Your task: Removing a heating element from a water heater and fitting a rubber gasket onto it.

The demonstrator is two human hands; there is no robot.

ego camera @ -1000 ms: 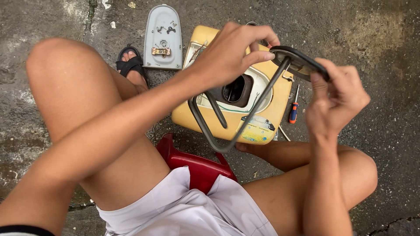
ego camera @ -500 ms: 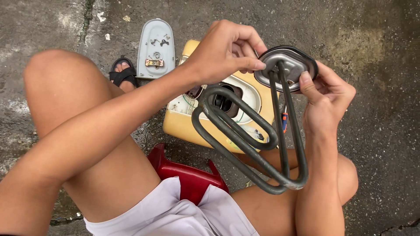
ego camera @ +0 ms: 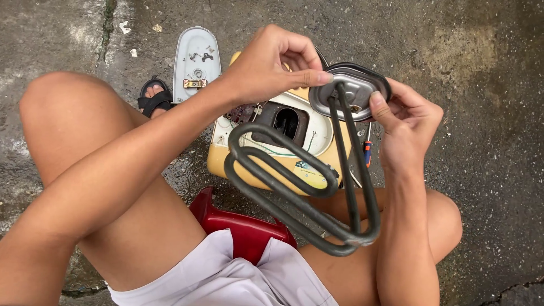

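Heating coil [ego camera: 306, 192], gripped at its plate by left hand [ego camera: 272, 65] and right hand [ego camera: 405, 122], has swung nearer.

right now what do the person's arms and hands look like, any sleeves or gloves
Both arms are bare to above the elbow, with no sleeves in view. The left hand and right hand wear no gloves, rings or watch. Fingernails are short and unpainted.
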